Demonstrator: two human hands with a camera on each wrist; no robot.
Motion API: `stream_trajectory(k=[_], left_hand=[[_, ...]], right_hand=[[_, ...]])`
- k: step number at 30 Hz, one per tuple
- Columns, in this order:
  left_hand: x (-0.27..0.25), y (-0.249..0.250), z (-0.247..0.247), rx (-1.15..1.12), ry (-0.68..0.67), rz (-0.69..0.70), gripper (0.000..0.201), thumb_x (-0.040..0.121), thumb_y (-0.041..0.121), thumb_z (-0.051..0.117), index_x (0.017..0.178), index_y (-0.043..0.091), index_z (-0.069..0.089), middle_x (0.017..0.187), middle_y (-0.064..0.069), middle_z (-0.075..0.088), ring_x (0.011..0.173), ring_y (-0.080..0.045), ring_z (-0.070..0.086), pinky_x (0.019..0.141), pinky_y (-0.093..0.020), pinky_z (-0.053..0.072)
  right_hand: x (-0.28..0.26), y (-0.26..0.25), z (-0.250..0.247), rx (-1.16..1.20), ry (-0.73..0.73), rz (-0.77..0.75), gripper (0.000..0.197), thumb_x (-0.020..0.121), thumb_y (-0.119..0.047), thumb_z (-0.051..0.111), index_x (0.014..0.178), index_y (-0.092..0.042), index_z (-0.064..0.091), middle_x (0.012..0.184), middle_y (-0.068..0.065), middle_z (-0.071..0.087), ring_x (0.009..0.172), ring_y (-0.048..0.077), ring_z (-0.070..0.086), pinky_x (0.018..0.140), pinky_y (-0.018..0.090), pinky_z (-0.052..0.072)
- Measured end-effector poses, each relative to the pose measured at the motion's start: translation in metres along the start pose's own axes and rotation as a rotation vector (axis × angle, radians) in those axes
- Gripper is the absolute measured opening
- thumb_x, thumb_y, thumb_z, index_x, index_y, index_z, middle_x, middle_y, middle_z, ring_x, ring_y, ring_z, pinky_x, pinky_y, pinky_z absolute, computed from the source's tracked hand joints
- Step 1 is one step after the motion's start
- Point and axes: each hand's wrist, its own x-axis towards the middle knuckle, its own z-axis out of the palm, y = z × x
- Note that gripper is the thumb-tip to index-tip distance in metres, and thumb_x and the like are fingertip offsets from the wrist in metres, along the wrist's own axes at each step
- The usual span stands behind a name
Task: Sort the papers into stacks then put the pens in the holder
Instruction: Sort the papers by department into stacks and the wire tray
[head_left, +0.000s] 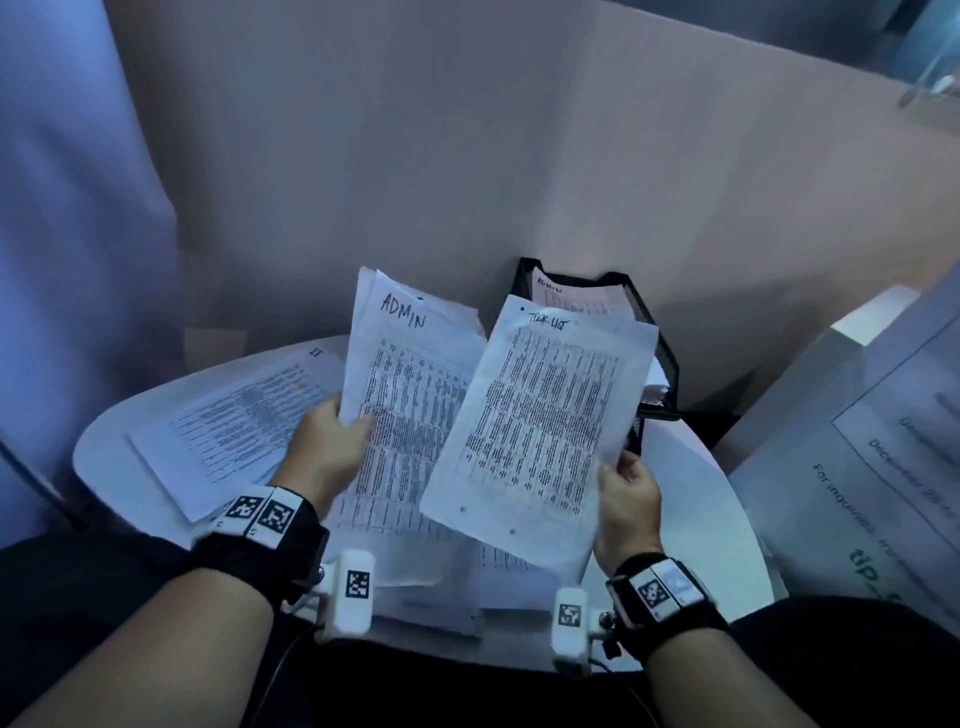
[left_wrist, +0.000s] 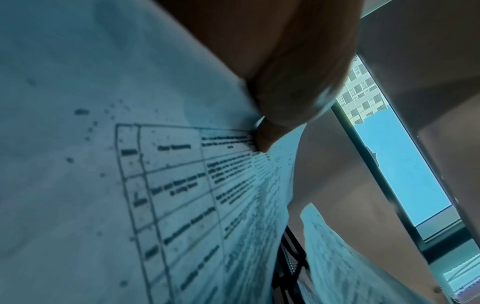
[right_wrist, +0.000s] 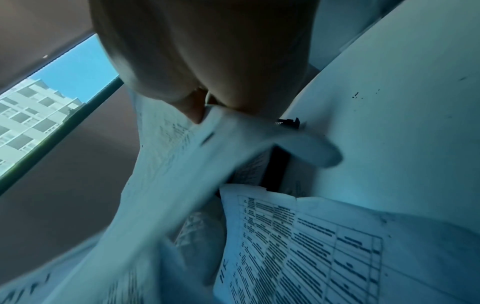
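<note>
My left hand (head_left: 332, 441) grips a bundle of printed sheets; the top one is headed "ADMIN" (head_left: 405, 374), and the thumb (left_wrist: 291, 86) presses on it in the left wrist view. My right hand (head_left: 626, 491) pinches the lower right edge of a single sheet headed "TASK LIST" (head_left: 540, 421), held up over the bundle. In the right wrist view the fingers (right_wrist: 197, 111) clamp that sheet's (right_wrist: 168, 185) edge. More printed papers (head_left: 234, 431) lie on the round white table (head_left: 696, 499). A black mesh paper tray (head_left: 662, 364) behind holds another "ADMIN" sheet (head_left: 576, 296). No pens or holder are in view.
A beige partition wall (head_left: 467, 156) stands close behind the table. A large printed notice (head_left: 883, 452) leans at the right. More sheets (head_left: 431, 608) lie at the table's near edge. A table-form sheet (right_wrist: 311, 246) lies under the right hand.
</note>
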Motion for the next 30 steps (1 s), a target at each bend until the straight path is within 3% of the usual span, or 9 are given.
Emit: stream_trajectory(k=[4, 7, 10, 13, 17, 22, 26, 28, 30], left_hand=[[-0.012, 0.003, 0.007, -0.110, -0.107, -0.082, 0.016, 0.103, 0.020, 0.060, 0.114, 0.016, 0.071, 0.109, -0.009, 0.076, 0.103, -0.034, 0.070, 0.095, -0.049, 0.056], [-0.022, 0.008, 0.010, -0.147, -0.134, -0.080, 0.028, 0.106, 0.034, 0.054, 0.125, 0.019, 0.067, 0.119, 0.003, 0.071, 0.119, -0.023, 0.064, 0.103, -0.038, 0.047], [-0.031, 0.013, 0.009, -0.074, -0.181, -0.028, 0.039, 0.099, 0.052, 0.059, 0.122, 0.021, 0.065, 0.116, 0.006, 0.070, 0.110, -0.017, 0.064, 0.092, -0.032, 0.047], [-0.029, 0.008, 0.009, 0.053, -0.210, -0.006, 0.015, 0.092, 0.025, 0.078, 0.100, 0.016, 0.070, 0.093, -0.003, 0.077, 0.091, -0.024, 0.074, 0.071, -0.031, 0.055], [-0.019, 0.003, 0.002, 0.140, -0.117, -0.061, 0.007, 0.090, 0.007, 0.074, 0.092, 0.011, 0.069, 0.094, -0.017, 0.076, 0.088, -0.035, 0.074, 0.084, -0.048, 0.061], [-0.007, 0.004, -0.013, 0.204, 0.018, -0.050, 0.020, 0.093, 0.012, 0.072, 0.078, 0.018, 0.060, 0.077, -0.005, 0.065, 0.067, -0.023, 0.061, 0.061, -0.030, 0.045], [-0.006, 0.003, -0.016, 0.200, 0.020, -0.031, 0.010, 0.093, 0.012, 0.072, 0.088, 0.016, 0.064, 0.084, -0.007, 0.069, 0.074, -0.026, 0.065, 0.065, -0.031, 0.049], [-0.005, 0.002, -0.017, 0.205, 0.021, -0.022, 0.009, 0.092, 0.011, 0.072, 0.088, 0.015, 0.064, 0.086, -0.010, 0.071, 0.076, -0.029, 0.067, 0.067, -0.032, 0.052], [-0.003, 0.001, -0.018, 0.202, 0.022, -0.034, 0.010, 0.092, 0.013, 0.071, 0.086, 0.017, 0.065, 0.088, -0.011, 0.072, 0.080, -0.032, 0.070, 0.075, -0.040, 0.059]], right_hand=[[-0.022, 0.008, 0.013, -0.016, -0.168, 0.139, 0.007, 0.095, -0.003, 0.063, 0.101, -0.001, 0.064, 0.104, 0.028, 0.073, 0.090, 0.041, 0.070, 0.085, 0.062, 0.058], [-0.037, 0.020, 0.024, -0.083, -0.222, 0.189, 0.007, 0.094, -0.004, 0.060, 0.092, -0.007, 0.066, 0.092, 0.026, 0.069, 0.081, 0.035, 0.063, 0.080, 0.054, 0.056], [-0.045, 0.034, 0.035, -0.112, -0.266, 0.197, 0.009, 0.082, -0.015, 0.064, 0.079, -0.019, 0.072, 0.087, 0.021, 0.066, 0.079, 0.029, 0.056, 0.074, 0.048, 0.049], [-0.048, 0.037, 0.039, -0.138, -0.304, 0.178, 0.008, 0.084, -0.012, 0.066, 0.087, -0.012, 0.073, 0.086, 0.017, 0.070, 0.079, 0.027, 0.058, 0.074, 0.043, 0.050], [-0.037, 0.035, 0.036, -0.234, -0.210, 0.179, 0.010, 0.092, -0.005, 0.065, 0.098, -0.009, 0.071, 0.100, 0.011, 0.073, 0.082, 0.022, 0.065, 0.069, 0.034, 0.054], [-0.016, 0.040, 0.025, -0.806, -0.080, 0.151, 0.055, 0.090, -0.024, 0.071, 0.142, -0.012, 0.055, 0.140, 0.007, 0.060, 0.122, 0.026, 0.060, 0.104, 0.038, 0.048], [-0.009, 0.046, 0.026, -0.832, -0.110, 0.204, 0.075, 0.088, -0.023, 0.075, 0.152, -0.010, 0.039, 0.146, 0.010, 0.053, 0.126, 0.030, 0.057, 0.107, 0.040, 0.046], [-0.007, 0.049, 0.027, -0.820, -0.118, 0.219, 0.067, 0.086, -0.019, 0.076, 0.146, -0.010, 0.049, 0.138, 0.010, 0.061, 0.119, 0.029, 0.062, 0.103, 0.037, 0.050], [-0.005, 0.049, 0.029, -0.869, -0.147, 0.141, 0.033, 0.087, -0.018, 0.073, 0.119, -0.012, 0.071, 0.113, 0.006, 0.075, 0.098, 0.025, 0.070, 0.091, 0.034, 0.056]])
